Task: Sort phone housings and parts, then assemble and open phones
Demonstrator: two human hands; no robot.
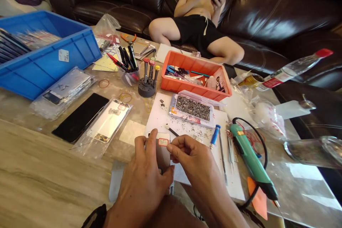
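**Fig.** We look down on both hands at the near edge of a work area. The L hand (141, 174) wraps a grey rectangular phone back housing (162, 158), its fingers closed firmly round the edge. The R hand (195, 164) sits just right of a small white sticker w/ red outline (163, 142) on the housing, its fingers pinched narrow; we can't tell if they hold anything. We judge that a steady L-hand brace gives the R fingers fine control here.

Just beyond the fingers lies a white rectangular work mat (157, 112) w/ loose screws, and on it a clear compartment box of tiny silver screws (192, 108). Right of the R fingers: a blue-handled precision screwdriver (215, 136), steel tweezers (231, 153) and a green corded heat tool (249, 156), its black cable looping nearby. An orange plastic pry pick (257, 197) lies beneath its tip. Far beyond the fingers, on the marble-topped counter (32, 174), stand an orange plastic crate (203, 57) and a round grey screwdriver stand (146, 91). A second person (195, 32) reclines on a dark brown leather sofa (278, 17), apart from the work.
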